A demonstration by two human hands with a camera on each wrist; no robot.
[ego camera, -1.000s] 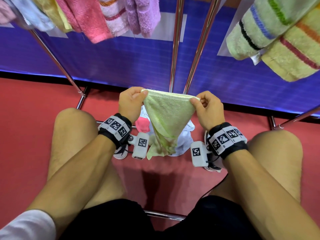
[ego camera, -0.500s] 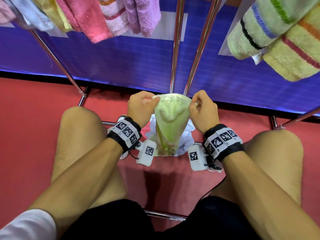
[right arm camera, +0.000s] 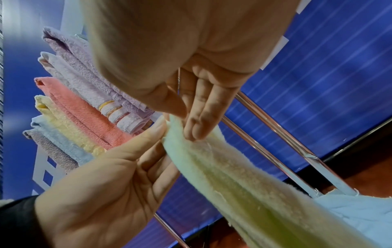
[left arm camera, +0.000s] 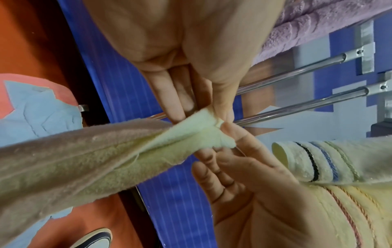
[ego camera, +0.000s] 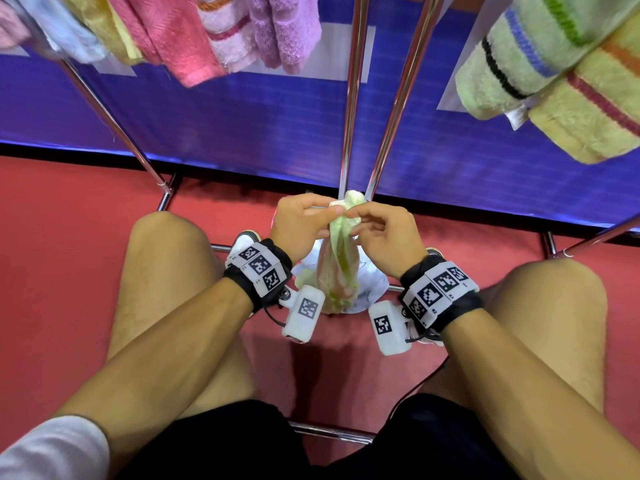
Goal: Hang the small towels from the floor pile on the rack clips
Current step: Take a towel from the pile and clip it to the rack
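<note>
A pale green small towel [ego camera: 337,268] hangs folded lengthwise between my knees. Its top corners are bunched together at my fingertips. My left hand [ego camera: 330,213] pinches the towel's top between thumb and fingers; the left wrist view shows that pinch on the towel [left arm camera: 203,127]. My right hand [ego camera: 358,218] meets it from the right and pinches the same top edge, with its fingers [right arm camera: 197,124] lying on the towel [right arm camera: 233,176]. The floor pile [ego camera: 372,287], a white and pale blue cloth, lies under the towel's lower end.
Chrome rack poles [ego camera: 353,98] rise just behind my hands before a blue wall panel [ego camera: 242,126]. Pink, yellow and purple towels [ego camera: 194,39] hang at top left, and striped green and yellow ones [ego camera: 554,74] at top right. A chrome base bar [ego camera: 329,432] crosses the red floor.
My hands have come together from a shoulder-wide spread. The towel's top edge, once stretched flat, is now folded with its corners meeting, and the towel hangs narrow.
</note>
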